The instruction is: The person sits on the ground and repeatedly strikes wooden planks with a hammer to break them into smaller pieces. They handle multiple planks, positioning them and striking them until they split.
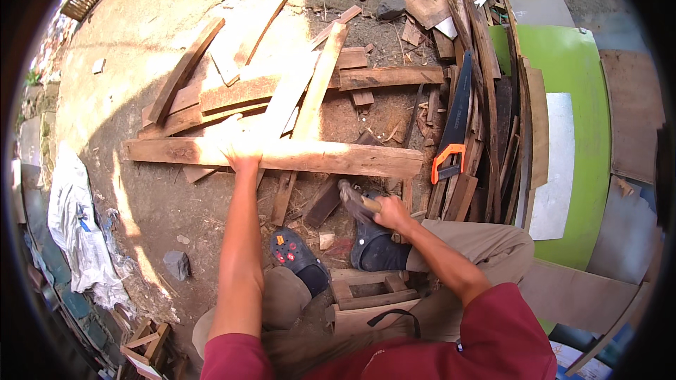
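Note:
A long wooden plank (338,157) lies crosswise in front of me, resting over other boards. My left hand (243,158) grips it left of its middle, with the fingers over the top; bright sun washes out part of the fingers. In my right hand (393,212) is a claw hammer (352,200), held by its short-looking wooden handle. The hammer's head is just below the plank's right half, above my right shoe (380,245), and does not appear to touch the plank.
A handsaw (456,112) with an orange handle leans on a pile of wood strips (486,98) at the right. Behind the plank lie several loose boards (239,95). A green panel (588,134) stands far right. A stone (177,265) and white sacking (74,222) are left.

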Action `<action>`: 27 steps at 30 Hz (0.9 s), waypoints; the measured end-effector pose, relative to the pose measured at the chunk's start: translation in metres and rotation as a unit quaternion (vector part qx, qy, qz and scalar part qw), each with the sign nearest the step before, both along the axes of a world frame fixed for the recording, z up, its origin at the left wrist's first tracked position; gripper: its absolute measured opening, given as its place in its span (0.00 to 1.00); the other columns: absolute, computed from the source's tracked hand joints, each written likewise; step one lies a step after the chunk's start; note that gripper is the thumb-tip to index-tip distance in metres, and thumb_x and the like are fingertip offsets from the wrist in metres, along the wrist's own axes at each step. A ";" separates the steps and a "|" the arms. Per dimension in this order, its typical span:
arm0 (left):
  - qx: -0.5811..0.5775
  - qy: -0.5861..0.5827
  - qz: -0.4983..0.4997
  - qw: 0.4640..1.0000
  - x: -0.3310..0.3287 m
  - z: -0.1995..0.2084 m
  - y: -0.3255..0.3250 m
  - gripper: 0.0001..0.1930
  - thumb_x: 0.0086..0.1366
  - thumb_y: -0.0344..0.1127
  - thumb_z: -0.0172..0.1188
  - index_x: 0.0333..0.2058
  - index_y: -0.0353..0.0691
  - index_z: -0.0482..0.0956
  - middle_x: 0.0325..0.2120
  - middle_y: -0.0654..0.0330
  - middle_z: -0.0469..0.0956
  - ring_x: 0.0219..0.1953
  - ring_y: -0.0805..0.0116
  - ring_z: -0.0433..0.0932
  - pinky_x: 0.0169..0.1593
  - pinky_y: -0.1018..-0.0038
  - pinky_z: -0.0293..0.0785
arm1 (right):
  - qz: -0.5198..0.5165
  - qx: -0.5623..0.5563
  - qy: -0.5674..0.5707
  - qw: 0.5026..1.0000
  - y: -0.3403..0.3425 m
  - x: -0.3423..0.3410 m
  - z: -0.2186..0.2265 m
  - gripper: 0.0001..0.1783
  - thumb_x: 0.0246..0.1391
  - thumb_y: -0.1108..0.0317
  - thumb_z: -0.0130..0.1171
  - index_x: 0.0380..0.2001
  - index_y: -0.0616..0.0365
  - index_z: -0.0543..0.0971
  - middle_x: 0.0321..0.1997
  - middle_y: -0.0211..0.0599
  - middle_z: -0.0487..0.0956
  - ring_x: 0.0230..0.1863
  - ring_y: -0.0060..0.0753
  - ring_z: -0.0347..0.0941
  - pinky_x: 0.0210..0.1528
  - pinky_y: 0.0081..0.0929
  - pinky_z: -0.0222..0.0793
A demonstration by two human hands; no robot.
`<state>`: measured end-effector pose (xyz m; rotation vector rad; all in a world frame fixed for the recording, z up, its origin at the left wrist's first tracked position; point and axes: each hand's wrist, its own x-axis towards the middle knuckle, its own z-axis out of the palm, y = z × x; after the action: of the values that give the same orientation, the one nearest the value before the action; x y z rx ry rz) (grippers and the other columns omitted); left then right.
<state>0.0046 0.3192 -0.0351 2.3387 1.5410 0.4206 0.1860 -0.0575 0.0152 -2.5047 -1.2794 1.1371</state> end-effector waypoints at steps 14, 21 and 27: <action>0.046 -0.095 0.017 0.994 0.001 0.016 0.003 0.24 0.57 0.38 0.63 0.53 0.40 0.74 0.49 0.52 0.76 0.55 0.52 0.71 0.63 0.56 0.58 | -0.048 -0.045 0.029 0.997 0.023 0.016 0.047 0.17 0.50 0.57 0.65 0.33 0.62 0.81 0.27 0.59 0.81 0.30 0.58 0.81 0.36 0.48 0.78; 0.048 -0.066 0.040 0.996 0.003 0.013 0.006 0.24 0.56 0.36 0.62 0.52 0.40 0.75 0.50 0.52 0.76 0.54 0.52 0.70 0.61 0.58 0.63 | 0.236 0.383 0.132 0.884 0.063 -0.026 0.116 0.13 0.38 0.64 0.67 0.20 0.55 0.72 0.19 0.41 0.76 0.22 0.47 0.77 0.26 0.40 0.71; 0.072 -0.058 0.039 0.995 0.009 0.020 -0.003 0.22 0.56 0.34 0.61 0.51 0.39 0.76 0.48 0.52 0.77 0.53 0.52 0.72 0.62 0.58 0.62 | -0.100 0.010 0.031 0.994 0.010 0.013 0.033 0.13 0.46 0.61 0.66 0.22 0.58 0.75 0.25 0.49 0.81 0.29 0.53 0.80 0.34 0.47 0.75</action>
<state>0.0140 0.3165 -0.0148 2.3185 1.5998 0.6947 0.1986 -0.0479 0.0480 -2.4941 -0.9930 1.1393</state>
